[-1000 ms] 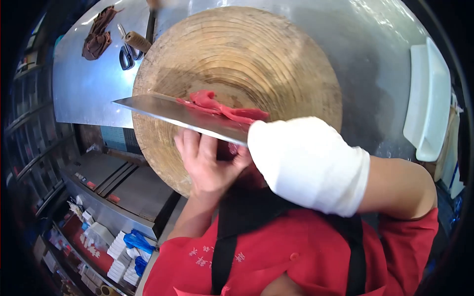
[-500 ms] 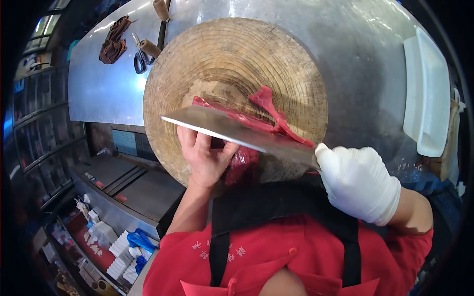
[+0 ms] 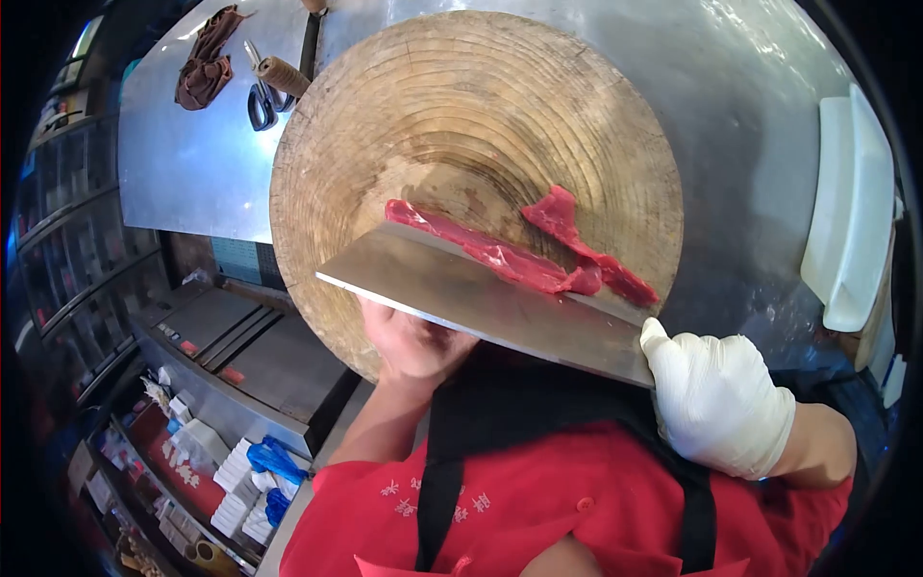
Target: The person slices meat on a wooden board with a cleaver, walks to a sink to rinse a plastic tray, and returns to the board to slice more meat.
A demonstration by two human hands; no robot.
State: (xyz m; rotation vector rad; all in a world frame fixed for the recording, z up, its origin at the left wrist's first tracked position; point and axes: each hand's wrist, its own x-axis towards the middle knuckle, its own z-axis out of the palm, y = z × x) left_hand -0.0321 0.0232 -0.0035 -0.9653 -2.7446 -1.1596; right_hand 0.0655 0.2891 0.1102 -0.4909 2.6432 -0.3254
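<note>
Shelving (image 3: 72, 274) stands dim and crowded far left of the round wooden block (image 3: 481, 106). Below and left of the block, white packs (image 3: 231, 514) and blue plastic (image 3: 274, 460) lie near a dark-topped metal unit (image 3: 274, 370). A shiny metal surface (image 3: 187, 178) spreads to both sides of the block; on its left part rest a crumpled brown cloth (image 3: 204, 82), black-handled scissors (image 3: 258, 108) and, close to the block, a spool of twine (image 3: 284, 77). At the block's near left side is the bare left hand (image 3: 411, 344); the cleaver (image 3: 481, 298) stands in front of its fingers, so I cannot tell whether they grip anything. The broad blade slants over the block's near half. Red meat (image 3: 486, 249) lies on the block along the blade's far edge, a long strip with a second piece (image 3: 556, 213) angling up at its right. Near the block's lower right, the white-gloved right hand (image 3: 719, 404) has its fingers clenched around the cleaver's hidden handle. Right of the block, well apart, sits a white tray (image 3: 851, 216).
</note>
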